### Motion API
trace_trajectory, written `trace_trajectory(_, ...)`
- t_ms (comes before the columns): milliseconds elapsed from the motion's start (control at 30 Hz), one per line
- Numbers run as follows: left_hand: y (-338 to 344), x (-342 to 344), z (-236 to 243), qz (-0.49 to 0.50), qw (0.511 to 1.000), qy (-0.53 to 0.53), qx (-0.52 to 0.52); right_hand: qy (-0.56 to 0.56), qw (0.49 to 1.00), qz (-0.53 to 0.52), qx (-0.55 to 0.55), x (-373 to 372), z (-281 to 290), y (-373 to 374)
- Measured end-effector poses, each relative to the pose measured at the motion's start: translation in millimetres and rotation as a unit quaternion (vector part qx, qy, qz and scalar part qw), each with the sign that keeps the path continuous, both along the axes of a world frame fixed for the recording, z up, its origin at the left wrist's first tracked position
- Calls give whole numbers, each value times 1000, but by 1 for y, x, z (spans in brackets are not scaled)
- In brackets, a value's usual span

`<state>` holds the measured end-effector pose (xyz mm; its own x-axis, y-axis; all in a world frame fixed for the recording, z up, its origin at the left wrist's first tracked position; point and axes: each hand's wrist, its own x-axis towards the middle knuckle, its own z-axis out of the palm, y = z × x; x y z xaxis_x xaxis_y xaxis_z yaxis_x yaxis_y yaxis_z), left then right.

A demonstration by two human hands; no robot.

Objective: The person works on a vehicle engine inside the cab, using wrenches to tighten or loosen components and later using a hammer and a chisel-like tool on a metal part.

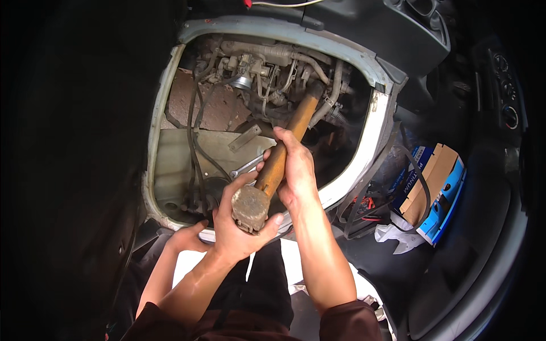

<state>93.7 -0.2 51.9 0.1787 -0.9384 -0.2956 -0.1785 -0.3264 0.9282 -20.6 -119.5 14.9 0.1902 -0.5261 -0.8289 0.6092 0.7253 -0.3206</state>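
A sledgehammer with a blunt, worn metal head and a yellowish wooden handle lies slantwise across my hands, over the opening. My left hand cups the head from below, fingers and thumb around its sides. Higher up, my right hand wraps around the handle, its thumb lying along the wood. Beside my right fingertips a silver wrench shows; I cannot tell whether they touch it. The handle's dark far end points toward the engine parts.
A pale metal rim frames the engine bay, with black cables inside. Another person's hand rests at its near left edge. On the right lie a blue and brown cardboard box, a white plastic bag and red-and-black cables.
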Motion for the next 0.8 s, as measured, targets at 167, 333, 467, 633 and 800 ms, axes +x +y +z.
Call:
trace_trajectory(167, 2, -14, -7, -58, 978, -150, -130, -3, 999, 40, 13, -9, -15, -1)
trace_trajectory(333, -10, -33, 4, -64, 987, -142, -38, 0, 1000, -14, -28, -21, -7, -13)
trace_trajectory(467, -18, -40, 8, -46, 986, -119, -104, -10, 998, 43, 43, -24, -7, -15)
trace_trajectory(633, -25, -54, -22, -20, 986, -135, -97, 18, 999, 45, -11, -32, -29, -41)
trace_trajectory(800, -13, -50, -16, -33, 981, -121, -149, 30, 998, 59, 1, -29, -8, -20)
